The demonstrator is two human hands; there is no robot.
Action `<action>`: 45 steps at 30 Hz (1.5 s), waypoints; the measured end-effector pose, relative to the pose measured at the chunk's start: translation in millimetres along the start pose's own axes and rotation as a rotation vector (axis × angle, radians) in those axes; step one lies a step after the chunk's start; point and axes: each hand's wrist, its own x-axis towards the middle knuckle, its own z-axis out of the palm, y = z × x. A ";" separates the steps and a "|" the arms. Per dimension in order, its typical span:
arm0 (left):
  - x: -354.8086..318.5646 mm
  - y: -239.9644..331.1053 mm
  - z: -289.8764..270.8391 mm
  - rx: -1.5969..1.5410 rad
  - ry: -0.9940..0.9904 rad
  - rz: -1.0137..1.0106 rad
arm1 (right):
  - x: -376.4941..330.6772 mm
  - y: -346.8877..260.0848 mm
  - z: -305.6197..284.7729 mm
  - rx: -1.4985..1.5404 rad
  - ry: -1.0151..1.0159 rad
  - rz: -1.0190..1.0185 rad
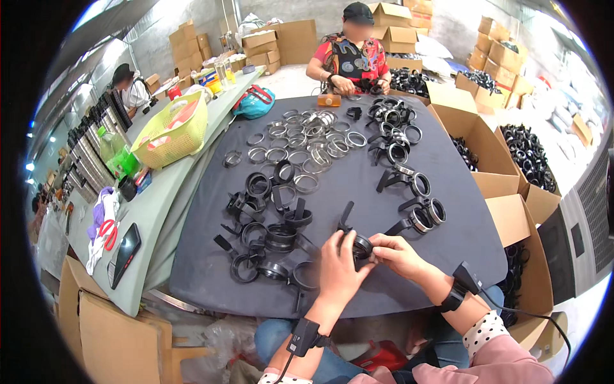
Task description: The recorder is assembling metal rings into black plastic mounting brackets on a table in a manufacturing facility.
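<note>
Near the front of the dark table, my left hand (339,265) and my right hand (400,255) are both closed on one black ring with a handle (362,247), whose strip-like handle sticks up and away from me. To the left of my hands lies a loose pile of black rings with handles (280,238). Silver metal rings (306,183) are heaped beyond that pile, at mid-table. A line of black rings fitted with shiny metal bands (419,219) runs along the right side. My fingers partly cover the held ring.
Across the dark-covered table (358,173) a co-worker (355,57) handles black parts beside an orange box (329,100). Open cartons (476,137) of black rings line the right edge. A green side table (160,211) holds a yellow basket (171,134), red scissors (110,235) and a phone-like black device (124,256).
</note>
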 end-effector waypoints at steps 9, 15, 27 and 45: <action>1.7 -25.3 -15.4 -0.026 0.060 -0.161 | 11.8 -17.2 -7.4 -0.282 0.131 -0.051; 13.6 -25.0 -46.0 -0.384 0.279 -0.402 | 85.8 -49.0 -6.7 -0.610 0.343 -0.325; 13.5 -37.9 -43.1 0.084 -0.277 -0.296 | 260.9 -31.5 39.8 -1.402 0.001 -0.291; 17.2 -16.7 4.2 0.224 -0.172 -0.177 | -100.9 -40.9 -52.8 0.313 0.464 0.083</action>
